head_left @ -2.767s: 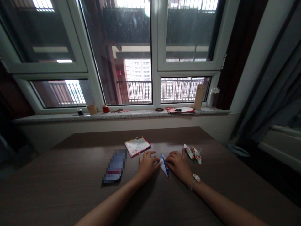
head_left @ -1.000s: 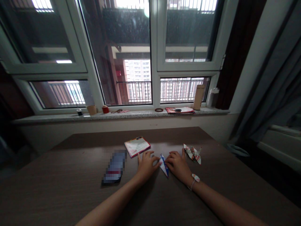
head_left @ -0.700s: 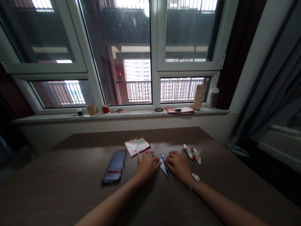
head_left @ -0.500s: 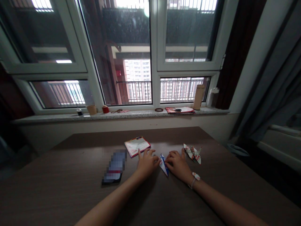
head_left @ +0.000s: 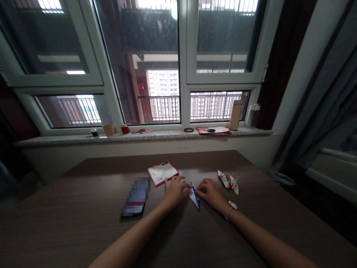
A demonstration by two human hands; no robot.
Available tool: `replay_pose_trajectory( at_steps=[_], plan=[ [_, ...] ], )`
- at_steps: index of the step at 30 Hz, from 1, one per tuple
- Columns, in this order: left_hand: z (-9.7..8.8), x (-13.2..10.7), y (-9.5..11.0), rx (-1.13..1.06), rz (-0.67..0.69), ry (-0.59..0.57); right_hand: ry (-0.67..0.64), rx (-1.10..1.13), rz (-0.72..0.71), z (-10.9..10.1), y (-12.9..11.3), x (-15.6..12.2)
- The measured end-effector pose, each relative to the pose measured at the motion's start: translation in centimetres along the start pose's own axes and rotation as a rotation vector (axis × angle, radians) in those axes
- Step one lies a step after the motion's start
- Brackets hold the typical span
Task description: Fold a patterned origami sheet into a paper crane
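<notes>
A small folded paper piece (head_left: 194, 196), blue and white and pointed at both ends, lies on the dark wooden table (head_left: 83, 230). My left hand (head_left: 174, 191) rests on the table at its left side, fingers curled with the tips pressing on the paper's upper edge. My right hand (head_left: 212, 193) presses on it from the right, fingers bent and pinched at the same spot. A bracelet sits on my right wrist.
A finished paper crane (head_left: 229, 181) lies right of my right hand. A red-edged booklet (head_left: 163, 172) and a dark phone (head_left: 136, 197) lie to the left. The windowsill (head_left: 139, 137) holds cups, a bottle, papers and small items. A curtain hangs at right.
Both hands stay pressed on the folded paper and have shifted only slightly, the right wrist turning a little. The paper has not moved.
</notes>
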State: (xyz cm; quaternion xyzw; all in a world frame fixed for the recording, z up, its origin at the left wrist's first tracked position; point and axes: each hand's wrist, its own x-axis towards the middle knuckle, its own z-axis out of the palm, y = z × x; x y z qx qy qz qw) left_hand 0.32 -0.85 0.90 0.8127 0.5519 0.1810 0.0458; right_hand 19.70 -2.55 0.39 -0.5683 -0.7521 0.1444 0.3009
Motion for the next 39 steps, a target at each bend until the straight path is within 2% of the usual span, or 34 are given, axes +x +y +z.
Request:
replay_pose_trajectory(
  at_steps=[6, 15, 32, 39],
  plan=[
    [-0.16, -0.02, -0.04, 0.003, -0.034, -0.022, 0.026, 0.009, 0.022, 0.11, 0.09, 0.04],
    [-0.47, 0.03, 0.0, -0.025, -0.064, -0.06, -0.008, -0.018, 0.044, 0.22, -0.07, 0.26],
    [-0.15, -0.02, 0.2, -0.034, -0.094, -0.062, -0.018, -0.037, 0.073, 0.35, 0.19, 0.44],
    [-0.17, -0.48, 0.73, -0.023, -0.088, -0.021, -0.009, -0.008, 0.051, 0.5, -0.09, 0.2]
  ],
)
